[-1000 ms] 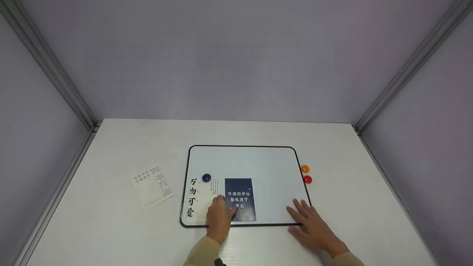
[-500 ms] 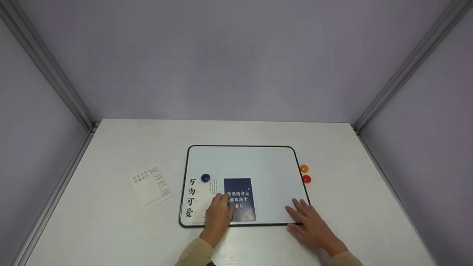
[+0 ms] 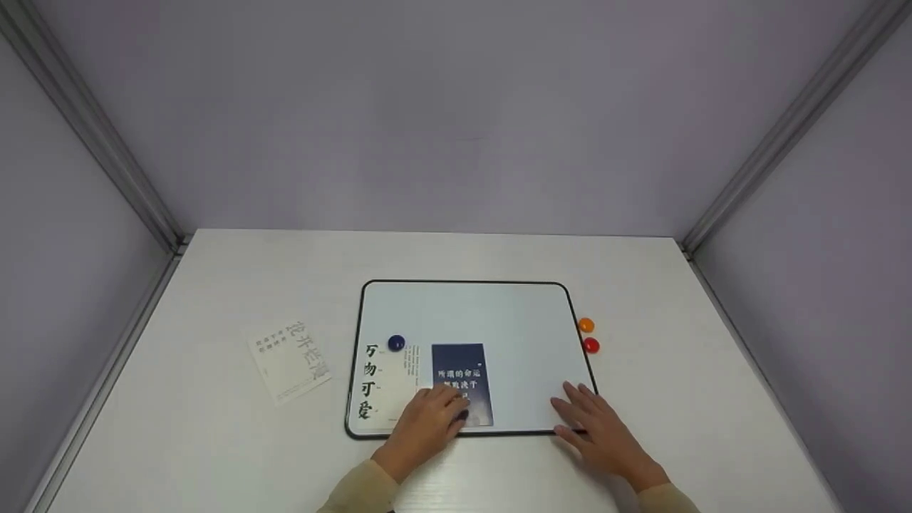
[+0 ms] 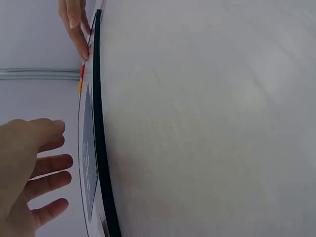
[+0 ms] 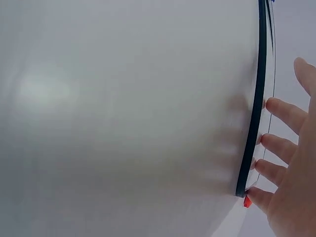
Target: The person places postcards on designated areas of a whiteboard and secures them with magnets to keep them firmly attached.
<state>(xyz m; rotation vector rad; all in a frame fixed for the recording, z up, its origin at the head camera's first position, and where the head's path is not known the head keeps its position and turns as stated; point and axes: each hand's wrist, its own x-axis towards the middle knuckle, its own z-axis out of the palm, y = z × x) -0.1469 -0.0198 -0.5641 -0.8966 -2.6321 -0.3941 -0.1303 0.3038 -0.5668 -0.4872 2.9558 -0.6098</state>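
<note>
A whiteboard (image 3: 524, 320) with a black frame lies on the white table. On its lower left are a white card with black lettering (image 3: 388, 385) and a dark blue card with white lettering (image 3: 457, 363). A round blue magnet (image 3: 396, 343) sits on the white card's upper edge. My left hand (image 3: 425, 427) is over the lower part of the blue card. In the left wrist view its fingers (image 4: 52, 163) are loosely extended, and nothing shows between them. A dark spot beside its thumb is unclear. My right hand (image 3: 602, 434) rests spread on the board's lower right corner.
An orange magnet (image 3: 586, 325) and a red magnet (image 3: 591, 345) are by the board's right edge. Another white card (image 3: 288, 362) lies tilted on the table (image 3: 178, 427), left of the board. Grey-purple panels (image 3: 442, 121) enclose the table's back and sides.
My left hand has shifted right and toward me, from the seam between the two cards onto the blue card's lower part. The right hand has stayed on the corner.
</note>
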